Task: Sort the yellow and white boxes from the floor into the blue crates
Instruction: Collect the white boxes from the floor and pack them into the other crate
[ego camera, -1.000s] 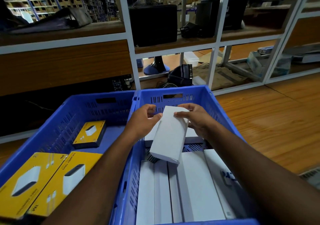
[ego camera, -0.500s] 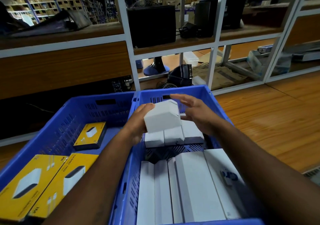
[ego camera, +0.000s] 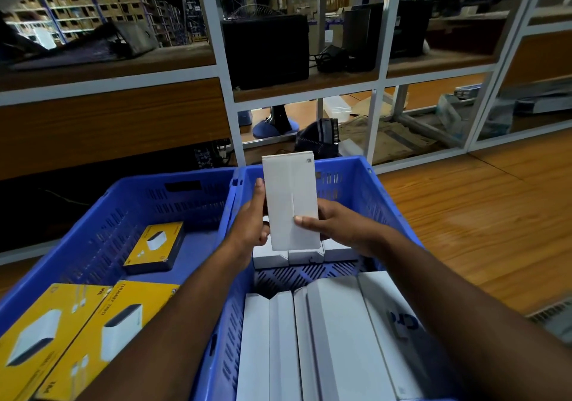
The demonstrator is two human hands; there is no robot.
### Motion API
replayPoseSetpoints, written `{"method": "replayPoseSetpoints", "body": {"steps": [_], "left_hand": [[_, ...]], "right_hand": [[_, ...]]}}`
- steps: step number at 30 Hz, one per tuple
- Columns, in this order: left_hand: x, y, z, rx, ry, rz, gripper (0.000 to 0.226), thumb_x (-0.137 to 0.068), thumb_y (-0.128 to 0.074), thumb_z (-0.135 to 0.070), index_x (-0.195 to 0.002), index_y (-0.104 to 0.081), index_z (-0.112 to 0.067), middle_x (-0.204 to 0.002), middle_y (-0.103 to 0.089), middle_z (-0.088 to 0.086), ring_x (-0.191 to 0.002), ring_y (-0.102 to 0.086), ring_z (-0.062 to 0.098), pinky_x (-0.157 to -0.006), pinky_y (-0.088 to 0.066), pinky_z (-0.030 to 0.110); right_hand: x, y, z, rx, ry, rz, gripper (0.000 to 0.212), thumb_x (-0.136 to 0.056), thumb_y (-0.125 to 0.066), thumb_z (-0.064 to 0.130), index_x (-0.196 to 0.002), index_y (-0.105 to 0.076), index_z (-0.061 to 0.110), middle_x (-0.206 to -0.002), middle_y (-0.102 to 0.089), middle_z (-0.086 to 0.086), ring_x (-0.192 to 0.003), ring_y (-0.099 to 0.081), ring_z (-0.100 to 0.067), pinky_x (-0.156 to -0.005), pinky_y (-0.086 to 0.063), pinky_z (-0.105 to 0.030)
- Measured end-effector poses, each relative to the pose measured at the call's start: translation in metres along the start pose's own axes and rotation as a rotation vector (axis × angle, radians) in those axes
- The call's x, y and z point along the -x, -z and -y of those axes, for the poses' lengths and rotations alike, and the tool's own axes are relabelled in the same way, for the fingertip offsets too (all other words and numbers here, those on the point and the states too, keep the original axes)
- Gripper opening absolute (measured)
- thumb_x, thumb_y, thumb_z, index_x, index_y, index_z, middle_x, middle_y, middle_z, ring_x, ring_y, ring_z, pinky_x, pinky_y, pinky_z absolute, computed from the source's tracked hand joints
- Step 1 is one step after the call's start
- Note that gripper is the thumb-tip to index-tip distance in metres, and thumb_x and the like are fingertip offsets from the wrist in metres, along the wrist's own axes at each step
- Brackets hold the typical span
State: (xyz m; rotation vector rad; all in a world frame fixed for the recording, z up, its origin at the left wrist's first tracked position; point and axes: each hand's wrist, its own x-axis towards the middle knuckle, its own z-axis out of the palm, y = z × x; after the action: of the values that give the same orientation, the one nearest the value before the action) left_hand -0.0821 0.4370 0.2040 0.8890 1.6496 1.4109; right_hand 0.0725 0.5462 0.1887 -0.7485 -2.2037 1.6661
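3 yellow boxes in l crate

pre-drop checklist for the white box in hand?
1. Grip: left hand and right hand both hold the white box: ok.
2. Colour match: box is over the right crate, which holds white boxes: ok.
3. Orientation: box upright, like the back row below it: ok.
4. Free slot in that row: hidden by hands and box: cannot tell.
5. Bare crate floor between the rows: ok as fallback.
6. Left crate holds only yellow boxes, nothing mixed: ok.
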Motion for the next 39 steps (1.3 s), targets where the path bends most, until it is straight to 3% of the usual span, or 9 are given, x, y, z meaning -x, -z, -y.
{"method": "replayPoseSetpoints", "body": {"steps": [3, 6, 12, 19, 24, 30, 32, 35, 39], "left_hand": [[-0.001, 0.0, 0.001, -0.035, -0.016, -0.002, 0.055, -0.098, -0.032, -0.068, -0.12, -0.065, -0.03, -0.101, -0.076, 0.001, -0.055, -0.059, 0.012, -0.066, -0.05, 0.037], [-0.003, 0.0, 0.006, -0.105, -0.04, -0.002, 0.048, -0.098, -0.048, -0.06, -0.111, -0.069, -0.019, -0.104, -0.076, 0.011, -0.1, -0.071, 0.036, -0.092, -0.053, 0.058], [-0.003, 0.001, 0.006, -0.095, -0.041, 0.006, 0.05, -0.095, -0.054, -0.061, -0.107, -0.072, -0.016, -0.104, -0.075, 0.016, -0.101, -0.068, 0.043, -0.076, -0.046, 0.043], [-0.002, -0.002, 0.002, -0.056, 0.011, -0.03, 0.071, -0.095, -0.019, -0.073, -0.116, -0.066, -0.024, -0.089, -0.066, 0.003, -0.048, -0.046, 0.009, -0.049, -0.04, 0.022], [0.0, 0.001, -0.002, 0.103, 0.057, 0.057, 0.08, -0.09, -0.017, -0.079, -0.118, -0.068, -0.023, -0.108, -0.071, 0.016, -0.08, -0.07, 0.026, -0.071, -0.063, 0.047], [-0.003, 0.007, 0.0, 0.063, 0.109, 0.095, 0.045, -0.099, -0.058, -0.042, -0.138, -0.052, -0.021, -0.127, -0.066, 0.003, -0.108, -0.065, 0.019, -0.075, -0.054, 0.032], [-0.004, 0.007, 0.002, 0.155, 0.105, 0.075, 0.048, -0.097, -0.064, -0.031, -0.142, -0.047, -0.022, -0.129, -0.064, -0.001, -0.116, -0.064, 0.019, -0.077, -0.054, 0.032], [-0.002, 0.006, 0.0, 0.199, 0.042, 0.029, 0.047, -0.096, -0.066, -0.017, -0.14, -0.048, -0.019, -0.129, -0.065, 0.001, -0.109, -0.067, 0.015, -0.07, -0.059, 0.029], [-0.006, 0.006, 0.003, 0.213, 0.005, -0.01, 0.038, -0.098, -0.063, -0.009, -0.132, -0.05, -0.019, -0.126, -0.066, 0.001, -0.108, -0.067, 0.016, -0.072, -0.063, 0.032]], "right_hand": [[0.001, -0.001, -0.001, -0.046, -0.053, 0.0, 0.028, -0.095, -0.059, 0.042, -0.117, -0.064, 0.024, -0.108, -0.074, 0.005, -0.1, -0.069, -0.014, -0.089, -0.058, -0.037], [0.004, -0.002, 0.005, -0.061, -0.067, -0.001, 0.038, -0.094, -0.058, 0.05, -0.103, -0.07, 0.016, -0.088, -0.073, 0.0, -0.079, -0.067, -0.015, -0.072, -0.057, -0.033], [0.004, -0.002, 0.008, -0.062, -0.105, -0.022, 0.066, -0.093, -0.048, 0.064, -0.109, -0.067, 0.002, -0.088, -0.066, -0.012, -0.076, -0.061, -0.02, -0.06, -0.052, -0.028], [0.008, 0.003, 0.01, 0.02, 0.027, -0.084, 0.038, -0.092, -0.066, 0.038, -0.127, -0.058, 0.024, -0.113, -0.07, 0.007, -0.101, -0.068, -0.011, -0.077, -0.059, -0.029], [0.008, 0.008, 0.009, 0.013, 0.198, -0.17, 0.053, -0.08, -0.077, 0.0, -0.127, -0.061, 0.018, -0.114, -0.068, 0.009, -0.104, -0.062, -0.001, -0.077, -0.053, -0.013], [-0.006, 0.007, -0.005, 0.356, 0.262, -0.359, 0.072, -0.076, -0.083, 0.013, -0.135, -0.052, 0.039, -0.15, -0.035, -0.001, -0.143, -0.03, -0.018, -0.112, -0.035, -0.039], [-0.007, 0.005, -0.005, 0.198, 0.191, -0.431, 0.079, -0.079, -0.079, 0.007, -0.144, -0.042, 0.032, -0.146, -0.039, 0.0, -0.133, -0.044, -0.016, -0.099, -0.048, -0.031], [-0.004, 0.007, 0.001, -0.04, 0.001, -0.474, 0.054, -0.094, -0.061, 0.004, -0.142, -0.045, 0.021, -0.115, -0.062, 0.001, -0.093, -0.063, -0.011, -0.063, -0.051, -0.019], [0.0, 0.006, 0.009, -0.099, -0.075, -0.442, 0.03, -0.102, -0.045, 0.011, -0.125, -0.059, 0.023, -0.108, -0.067, -0.013, -0.084, -0.062, -0.02, -0.064, -0.051, -0.033]]}}
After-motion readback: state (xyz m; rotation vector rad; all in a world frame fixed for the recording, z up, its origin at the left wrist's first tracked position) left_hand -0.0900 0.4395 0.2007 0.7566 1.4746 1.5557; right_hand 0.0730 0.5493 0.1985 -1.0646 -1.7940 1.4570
